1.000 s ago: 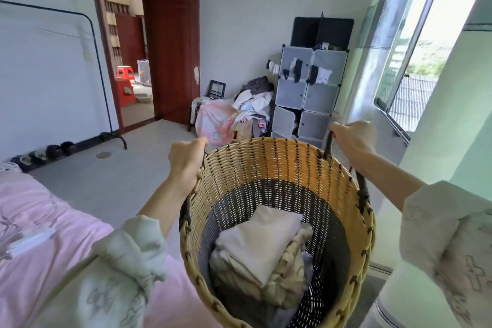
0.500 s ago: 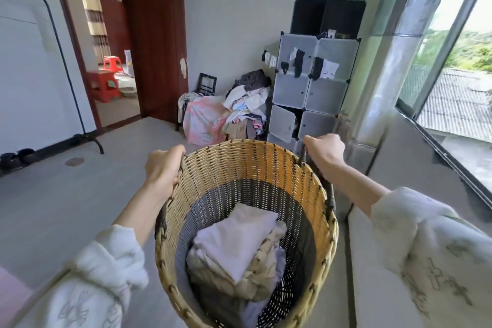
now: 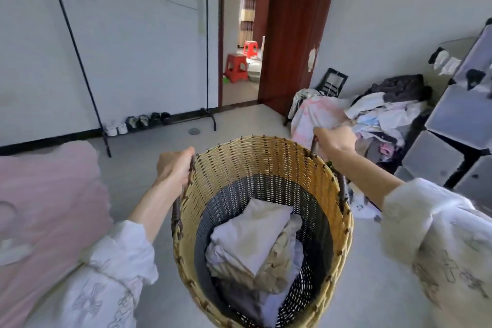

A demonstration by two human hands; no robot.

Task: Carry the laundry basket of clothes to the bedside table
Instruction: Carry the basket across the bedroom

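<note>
The round tan-and-black woven laundry basket (image 3: 262,221) hangs in the air in front of the person, folded pale clothes (image 3: 255,245) deep inside. The left hand (image 3: 174,166) and right hand (image 3: 334,140) each have fingers wrapped tight round a dark side handle. No bedside table shows; turning beside the pink bed (image 3: 45,202) could bump the basket against it and tip it.

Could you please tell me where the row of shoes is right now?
In the head view, the shoes line the far wall's baseboard at left, under the black clothes rack, just left of the open doorway.
</note>
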